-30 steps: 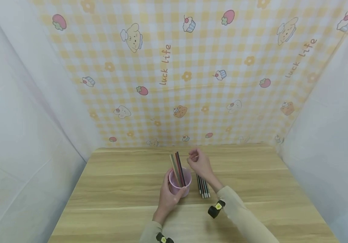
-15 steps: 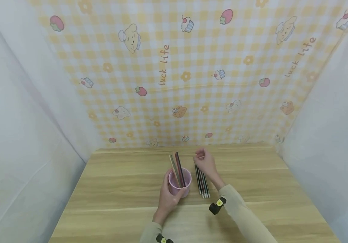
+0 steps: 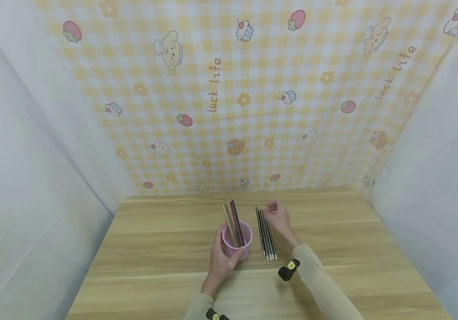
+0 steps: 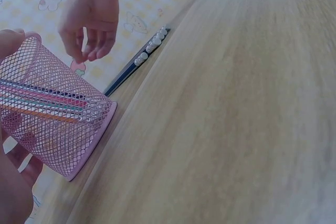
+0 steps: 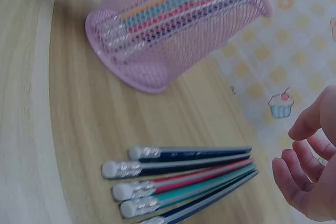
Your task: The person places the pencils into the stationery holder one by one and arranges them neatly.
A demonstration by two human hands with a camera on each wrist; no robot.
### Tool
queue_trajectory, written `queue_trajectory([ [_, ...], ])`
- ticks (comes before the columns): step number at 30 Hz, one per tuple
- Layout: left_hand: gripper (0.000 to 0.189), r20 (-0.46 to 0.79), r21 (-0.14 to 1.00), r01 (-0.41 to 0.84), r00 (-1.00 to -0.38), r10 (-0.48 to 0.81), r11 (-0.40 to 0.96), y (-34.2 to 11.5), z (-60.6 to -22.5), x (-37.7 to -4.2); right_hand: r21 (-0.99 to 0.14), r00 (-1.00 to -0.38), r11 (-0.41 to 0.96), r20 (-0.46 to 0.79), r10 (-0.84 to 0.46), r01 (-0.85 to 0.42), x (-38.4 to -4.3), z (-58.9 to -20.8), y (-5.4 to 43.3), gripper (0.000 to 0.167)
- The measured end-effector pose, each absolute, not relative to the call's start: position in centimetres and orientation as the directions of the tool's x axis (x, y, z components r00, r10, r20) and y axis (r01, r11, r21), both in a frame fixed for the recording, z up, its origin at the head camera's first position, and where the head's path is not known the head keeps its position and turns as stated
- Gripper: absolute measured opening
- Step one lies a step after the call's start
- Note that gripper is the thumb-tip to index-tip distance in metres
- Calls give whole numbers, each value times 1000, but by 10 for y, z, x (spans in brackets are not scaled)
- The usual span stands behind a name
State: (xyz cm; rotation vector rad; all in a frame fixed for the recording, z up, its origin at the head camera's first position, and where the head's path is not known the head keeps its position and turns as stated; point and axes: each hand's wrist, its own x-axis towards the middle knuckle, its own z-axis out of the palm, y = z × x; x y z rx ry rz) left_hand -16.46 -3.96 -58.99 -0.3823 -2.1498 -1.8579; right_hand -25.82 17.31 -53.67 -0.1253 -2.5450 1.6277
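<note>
My left hand [image 3: 220, 262] grips a pink mesh pencil cup [image 4: 58, 124] around its side, thumb toward the front. Several pencils [image 3: 234, 222] lean inside it, and in the right wrist view their eraser ends rest at the base. Right of the cup, several loose pencils [image 5: 184, 182] lie side by side on the table; navy, red and green ones show, white erasers toward me. My right hand [image 3: 280, 220] hovers by their far ends, fingers loosely bent and holding nothing. In the right wrist view its thumb and fingertips are apart.
The wood-grain table [image 3: 153, 249] runs back to a yellow checked cloth [image 3: 197, 133] with cartoon prints. White sheets [image 3: 33, 178] hang on both sides. Each wrist carries a black camera on a strap.
My right hand has moved from beside the cup rightward, to the far ends of the loose pencils, uncovering more of them. The left hand and the cup have stayed in place.
</note>
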Motion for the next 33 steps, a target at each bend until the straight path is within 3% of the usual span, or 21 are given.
queue_trajectory([
  [12, 94, 365, 922, 365, -931, 21, 128, -39, -589, -164, -860, -990, 510, 72, 125, 2, -260, -560, 183, 27],
  [20, 94, 360, 924, 360, -933, 22, 126, -39, -589, -164, -844, -992, 535, 27, 127, 45, -257, -564, 183, 30],
  [33, 94, 362, 924, 361, -932, 20, 126, -39, -589, -164, -690, -992, 716, -22, 121, 103, -258, -560, 180, 35],
])
